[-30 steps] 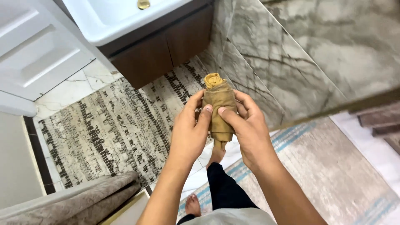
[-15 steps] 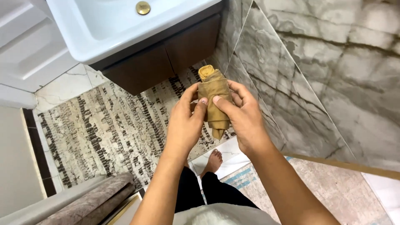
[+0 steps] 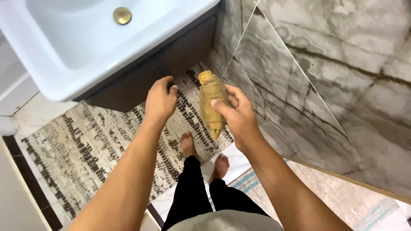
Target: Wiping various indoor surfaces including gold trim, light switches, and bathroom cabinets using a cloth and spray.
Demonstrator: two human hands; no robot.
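The rolled cloth, mustard-yellow and wound into a tight bundle, sits upright in the right hand. The thumb presses across its front and the fingers wrap behind, so this grip is closed firmly around the middle of the roll, with the coiled top end above the hand and the tapered tail hanging below it. The left hand is apart from the cloth, just to its left, with its fingers curled at the lower edge of the dark brown cabinet door; whether they actually grip that edge cannot be told.

There is one cloth roll, one white sink with one brass drain, two hands and two bare feet on the patterned rug.

Both forearms reach forward and down from the bottom of the view, the left one stretched further toward the cabinet, the right one bent with the wrist turned inward, beside the grey marble wall.
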